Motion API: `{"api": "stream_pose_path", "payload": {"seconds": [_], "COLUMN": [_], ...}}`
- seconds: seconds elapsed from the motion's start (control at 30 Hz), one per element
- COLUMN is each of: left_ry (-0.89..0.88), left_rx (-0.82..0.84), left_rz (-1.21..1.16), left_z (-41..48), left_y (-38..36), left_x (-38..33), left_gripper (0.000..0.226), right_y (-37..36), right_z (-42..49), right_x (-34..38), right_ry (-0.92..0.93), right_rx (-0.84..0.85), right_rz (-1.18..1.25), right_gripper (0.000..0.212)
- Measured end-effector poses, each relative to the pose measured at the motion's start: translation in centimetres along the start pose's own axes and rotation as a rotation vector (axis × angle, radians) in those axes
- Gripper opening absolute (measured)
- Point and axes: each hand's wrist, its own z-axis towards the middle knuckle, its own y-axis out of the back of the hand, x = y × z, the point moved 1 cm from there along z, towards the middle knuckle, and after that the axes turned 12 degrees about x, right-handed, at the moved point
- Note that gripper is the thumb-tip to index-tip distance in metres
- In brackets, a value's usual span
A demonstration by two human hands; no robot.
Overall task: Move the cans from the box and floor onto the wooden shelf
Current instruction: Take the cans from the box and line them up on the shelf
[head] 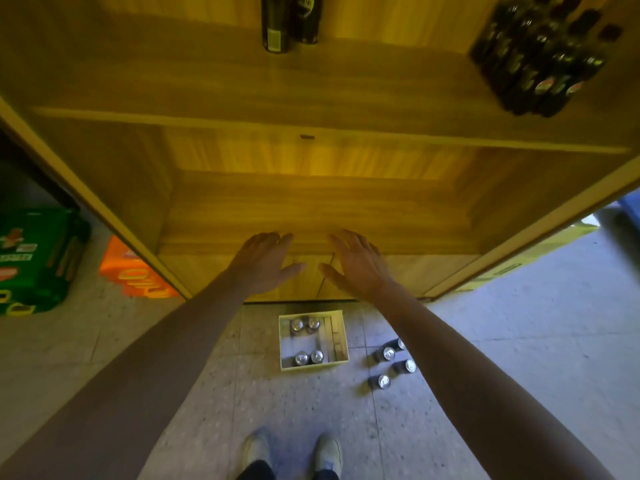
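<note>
A small open box stands on the floor below the wooden shelf. Inside it are several dark cans with silver tops, two at the far side and two at the near side. Several more cans stand on the floor to the right of the box. Two tall dark cans sit on the upper shelf board. My left hand and my right hand are stretched out side by side over the lower shelf board, palms down, fingers spread, holding nothing.
A pack of dark bottles stands on the upper board at the right. A green crate and an orange carton sit on the floor to the left of the shelf. A yellow carton lies at the right. My feet are near the bottom edge.
</note>
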Motion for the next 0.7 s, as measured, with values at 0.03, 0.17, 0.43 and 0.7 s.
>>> {"api": "stream_pose_path", "payload": {"seconds": [0.03, 0.17, 0.43, 0.7], "left_ry": [0.004, 0.029, 0.034, 0.004], "left_rx": [0.017, 0.103, 0.111, 0.048], "left_rz": [-0.024, -0.079, -0.131, -0.146], "left_z": [0.9, 4.7, 15.5, 24.9], "left_y": [-2.6, -14.3, -39.5, -56.8], "left_x": [0.3, 1.2, 4.4, 8.4], "left_gripper": [0.079, 0.079, 0.087, 0.079], "right_y": [-2.8, -15.2, -41.5, -59.4], "right_z": [0.3, 1.4, 7.9, 14.7], "right_x": [-0.5, -3.0, -8.2, -12.0], "right_ry": [0.002, 0.016, -0.048, -0.099], "right_rx": [0.020, 0.104, 0.197, 0.172], "right_rz": [0.017, 0.073, 0.054, 0.044], "right_gripper": [0.073, 0.068, 0.070, 0.070]}}
